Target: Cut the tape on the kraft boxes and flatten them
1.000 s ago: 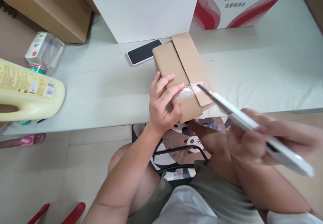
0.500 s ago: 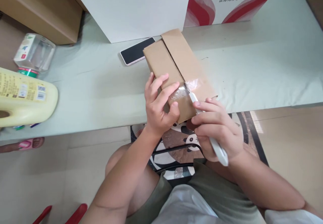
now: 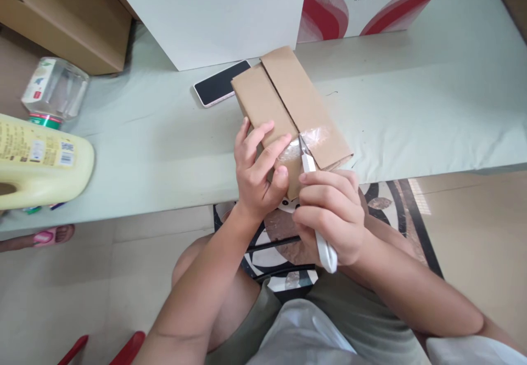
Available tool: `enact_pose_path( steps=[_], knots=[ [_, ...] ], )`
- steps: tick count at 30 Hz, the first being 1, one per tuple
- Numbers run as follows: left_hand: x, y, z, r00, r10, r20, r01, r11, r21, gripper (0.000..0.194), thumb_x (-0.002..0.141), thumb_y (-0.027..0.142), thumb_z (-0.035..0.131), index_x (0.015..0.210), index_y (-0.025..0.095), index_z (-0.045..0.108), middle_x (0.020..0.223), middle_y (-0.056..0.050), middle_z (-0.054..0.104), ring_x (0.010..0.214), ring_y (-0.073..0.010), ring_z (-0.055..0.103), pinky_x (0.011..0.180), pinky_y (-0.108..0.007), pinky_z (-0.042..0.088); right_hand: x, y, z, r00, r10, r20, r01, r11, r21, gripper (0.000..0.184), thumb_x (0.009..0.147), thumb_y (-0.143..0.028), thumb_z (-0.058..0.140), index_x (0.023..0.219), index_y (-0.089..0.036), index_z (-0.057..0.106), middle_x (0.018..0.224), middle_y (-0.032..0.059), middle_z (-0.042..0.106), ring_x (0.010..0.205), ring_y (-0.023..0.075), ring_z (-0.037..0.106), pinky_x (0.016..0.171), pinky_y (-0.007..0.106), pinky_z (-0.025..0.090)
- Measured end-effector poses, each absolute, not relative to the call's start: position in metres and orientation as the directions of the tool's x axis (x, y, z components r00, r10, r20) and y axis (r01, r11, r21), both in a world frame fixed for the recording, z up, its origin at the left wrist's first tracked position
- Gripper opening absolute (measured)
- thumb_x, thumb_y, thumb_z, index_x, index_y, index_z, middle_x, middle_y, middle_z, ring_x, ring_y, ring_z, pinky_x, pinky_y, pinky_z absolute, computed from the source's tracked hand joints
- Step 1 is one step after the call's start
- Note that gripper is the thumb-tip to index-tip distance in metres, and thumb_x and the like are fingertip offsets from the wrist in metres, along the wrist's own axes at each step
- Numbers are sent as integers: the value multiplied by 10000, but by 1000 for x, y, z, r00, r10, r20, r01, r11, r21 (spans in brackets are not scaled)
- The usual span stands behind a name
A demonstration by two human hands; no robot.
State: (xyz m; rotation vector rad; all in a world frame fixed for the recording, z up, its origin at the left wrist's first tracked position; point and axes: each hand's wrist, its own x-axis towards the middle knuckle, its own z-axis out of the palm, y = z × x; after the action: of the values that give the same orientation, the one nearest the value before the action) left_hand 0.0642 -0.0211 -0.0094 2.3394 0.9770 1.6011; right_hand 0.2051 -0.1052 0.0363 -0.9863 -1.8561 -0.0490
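A small brown cardboard box [image 3: 294, 99] lies at the front edge of the cloth-covered table, its two top flaps meeting along a dark seam. Clear tape [image 3: 315, 136] crosses that seam near the end closest to me. My left hand [image 3: 261, 164] grips the box's left side, fingers over the top and thumb at the near end. In my right hand [image 3: 331, 211] is a white utility knife [image 3: 308, 163], its blade out. The blade tip sits at the seam where the tape crosses; how deep it goes I cannot tell. My right hand hides part of the handle.
Behind the box lies a phone [image 3: 220, 83], near a large white carton [image 3: 230, 13] with red print on its side. To the left are a clear plastic bottle [image 3: 61, 88], a pale yellow jug [image 3: 45, 162] and a brown carton [image 3: 69, 19]. Someone's foot [image 3: 53, 235] shows below the table.
My right hand has brought the knife leftward from beside the box to the taped seam, its blade shifting slightly along there. My left hand has kept its hold on the box.
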Motion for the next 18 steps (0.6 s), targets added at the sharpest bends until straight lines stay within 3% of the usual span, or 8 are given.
enact_pose_path(
  steps=[7,18],
  knots=[
    [64,-20,-9,223,578,785,435,-780,450,419,1052,397,369,1252,224,693,1380,-109,642,1298,-265,625,1261,-534,362,211,-114,49,-203,635,745,623,671,-402,139,920,-106,527,840,-204,583,797,12,645,998,186,696,819,371,450],
    [65,-18,-9,226,571,789,435,-784,443,411,1055,409,378,1242,227,696,1364,-108,653,1280,-259,639,1254,-539,384,213,-105,42,-222,611,760,660,668,-344,136,907,-116,537,826,-213,586,786,-3,673,976,171,715,806,363,448]
  ],
)
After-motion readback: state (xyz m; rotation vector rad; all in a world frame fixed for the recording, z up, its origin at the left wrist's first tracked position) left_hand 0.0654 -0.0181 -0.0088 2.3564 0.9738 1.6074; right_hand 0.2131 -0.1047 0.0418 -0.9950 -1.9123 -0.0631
